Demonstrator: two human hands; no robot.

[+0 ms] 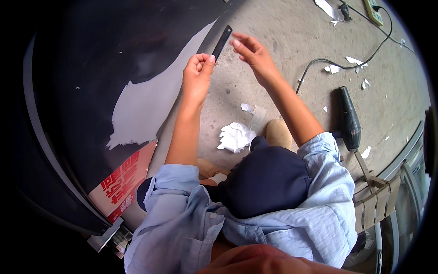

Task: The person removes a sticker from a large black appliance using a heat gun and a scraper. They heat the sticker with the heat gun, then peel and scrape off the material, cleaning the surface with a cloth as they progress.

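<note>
My left hand (198, 77) pinches a black snap-off knife blade (223, 41) between thumb and fingertips. The blade's far end is slanted and has a small round hole. Just right of that end is my right hand (254, 56), fingers apart and slightly blurred, holding nothing that I can see. To the left stands or lies a large dark glossy panel (102, 44); which of the two, I cannot tell. A torn pale grey sheet (147, 102) covers part of it along the near edge. Below the sheet is a sticker (125, 178) with red printing.
A black hair dryer (349, 120) lies right on the concrete floor (287, 24). A dark cord (325, 60) runs past white scraps (356, 61); a power strip (373, 13) sits far right. Crumpled white paper (236, 137) lies near my shoe (279, 132). A strapped stool (379, 202) is beside me.
</note>
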